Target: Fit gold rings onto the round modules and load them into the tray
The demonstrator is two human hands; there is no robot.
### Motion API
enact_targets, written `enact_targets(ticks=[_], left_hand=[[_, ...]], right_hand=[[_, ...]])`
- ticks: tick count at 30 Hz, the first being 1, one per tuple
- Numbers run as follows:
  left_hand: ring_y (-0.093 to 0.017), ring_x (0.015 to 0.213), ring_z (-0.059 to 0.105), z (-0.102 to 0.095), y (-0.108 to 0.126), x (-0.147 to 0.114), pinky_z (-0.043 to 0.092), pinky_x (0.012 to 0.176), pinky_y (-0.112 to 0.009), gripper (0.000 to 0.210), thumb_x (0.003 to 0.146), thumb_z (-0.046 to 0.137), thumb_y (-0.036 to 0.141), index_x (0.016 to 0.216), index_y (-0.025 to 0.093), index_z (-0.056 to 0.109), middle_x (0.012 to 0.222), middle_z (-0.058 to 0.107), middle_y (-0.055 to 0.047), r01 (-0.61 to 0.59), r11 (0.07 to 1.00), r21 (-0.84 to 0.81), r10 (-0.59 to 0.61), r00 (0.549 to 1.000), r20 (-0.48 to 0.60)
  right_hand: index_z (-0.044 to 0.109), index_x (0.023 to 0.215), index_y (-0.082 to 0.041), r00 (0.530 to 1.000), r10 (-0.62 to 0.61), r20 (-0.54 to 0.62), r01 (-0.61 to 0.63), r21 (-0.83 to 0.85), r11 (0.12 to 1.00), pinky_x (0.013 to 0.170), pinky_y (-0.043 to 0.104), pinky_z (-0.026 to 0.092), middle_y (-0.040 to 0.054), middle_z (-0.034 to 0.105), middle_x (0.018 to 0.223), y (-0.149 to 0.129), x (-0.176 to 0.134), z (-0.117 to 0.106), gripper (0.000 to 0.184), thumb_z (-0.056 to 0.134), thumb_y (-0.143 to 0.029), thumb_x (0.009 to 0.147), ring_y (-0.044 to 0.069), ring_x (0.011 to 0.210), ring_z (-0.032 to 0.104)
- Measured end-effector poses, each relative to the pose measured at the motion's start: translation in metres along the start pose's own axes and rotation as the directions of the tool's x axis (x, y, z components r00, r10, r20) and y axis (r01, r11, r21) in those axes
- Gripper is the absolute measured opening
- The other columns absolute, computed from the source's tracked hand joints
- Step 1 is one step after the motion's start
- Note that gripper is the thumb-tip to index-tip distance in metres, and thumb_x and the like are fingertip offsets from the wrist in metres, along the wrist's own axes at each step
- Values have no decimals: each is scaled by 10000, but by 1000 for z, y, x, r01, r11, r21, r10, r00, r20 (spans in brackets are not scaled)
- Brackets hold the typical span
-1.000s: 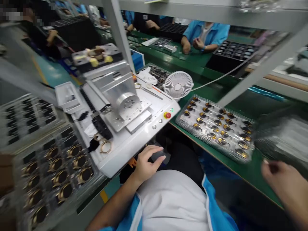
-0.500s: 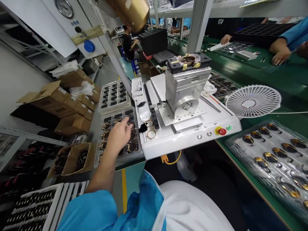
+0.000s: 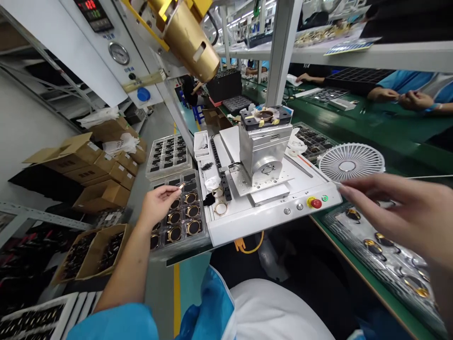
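head view: the display [image 3: 95, 19], cut off above, shows red digits [image 3: 88, 4] too blurred to trust, and we cannot read the labels [image 3: 129, 69] by the gauge [image 3: 119, 53]. our left hand [image 3: 155, 206], thumb and forefinger pinched, hangs over the left tray [image 3: 186, 244] of cases [image 3: 193, 227]; our right hand [image 3: 399, 210], likewise pinched, hides part of the right tray [image 3: 359, 230]. whether either grips something, we cannot tell.

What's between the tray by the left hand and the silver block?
Head view: two gold rings, black scrap, crumpled white material, dark bits and black strip.
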State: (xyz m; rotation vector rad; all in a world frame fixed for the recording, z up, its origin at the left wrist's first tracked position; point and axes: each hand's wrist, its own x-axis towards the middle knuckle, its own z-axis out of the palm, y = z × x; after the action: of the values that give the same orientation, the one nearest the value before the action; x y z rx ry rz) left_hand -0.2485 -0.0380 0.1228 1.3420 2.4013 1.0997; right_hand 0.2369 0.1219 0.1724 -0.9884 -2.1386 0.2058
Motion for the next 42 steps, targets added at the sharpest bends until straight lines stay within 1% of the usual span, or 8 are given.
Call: enact_targets(ticks=[5,9,13,18,23,28,34,42], left_hand=[[-194,704,733,-5,40,-27,646,703,-338,197,850,751,400,881,206,741,848,755,-50,-222,916,-335,232,973,-12],[-189,905,718,-12,72,-26,619,816,-330,80,896,709,237,816,225,707,1003,723,-47,-543,812,-215,534,839,-102],[-231,1147,692,-16,110,-8,586,1004,-424,118,891,700,184,792,238,664,1240,718,-39,-710,684,-166,687,704,-178],[-235,1064,725,3,178,35,602,980,-451,189,885,708,314,730,231,639,1164,755,-43,-765,622,-166,735,644,-211],[-240,1017,720,41,247,92,576,810,-336,250,856,697,430,815,186,733,1154,773,-89,-736,676,-34,733,676,-72],[-255,882,731,46,272,111,526,794,-327,502,956,497,602,819,213,783,897,805,-61,-690,707,156,653,721,230],[-286,1120,710,41,271,106,536,977,-370,348,909,584,508,863,239,800,1186,791,-56,-761,643,82,716,636,288],[-302,1136,715,49,281,100,552,990,-402,293,915,581,464,890,253,783,1230,786,-41,-700,710,75,637,684,355]], right_hand=[[728,941,-196,952,-300,-60,301,14,954,746,362,548,73,734,975,-51,135,21,146,671,-322,896,217,809,677],[750,1083,-159,904,-362,225,369,12,929,922,414,517,86,717,1084,-67,213,33,286,761,-208,802,281,1026,661],[791,971,-178,837,-355,416,308,178,934,898,399,519,24,704,886,-59,242,46,223,799,-171,748,236,905,681],[775,787,-159,821,-475,319,313,444,839,912,400,521,-38,627,695,-46,248,57,145,856,-153,668,166,777,653],[712,921,-140,912,-396,102,324,412,852,881,359,545,24,704,898,-46,236,48,215,809,-173,732,179,851,645],[654,969,-160,978,-177,-111,209,513,832,887,389,573,65,705,972,-23,180,17,263,799,-306,804,194,875,664],[670,1004,-186,993,115,-26,-68,671,739,884,440,599,102,733,1031,20,72,3,379,832,-463,802,251,936,709],[669,1028,-202,930,327,169,-350,679,645,916,450,592,133,731,1109,54,-3,29,445,800,-567,810,291,1019,706]])
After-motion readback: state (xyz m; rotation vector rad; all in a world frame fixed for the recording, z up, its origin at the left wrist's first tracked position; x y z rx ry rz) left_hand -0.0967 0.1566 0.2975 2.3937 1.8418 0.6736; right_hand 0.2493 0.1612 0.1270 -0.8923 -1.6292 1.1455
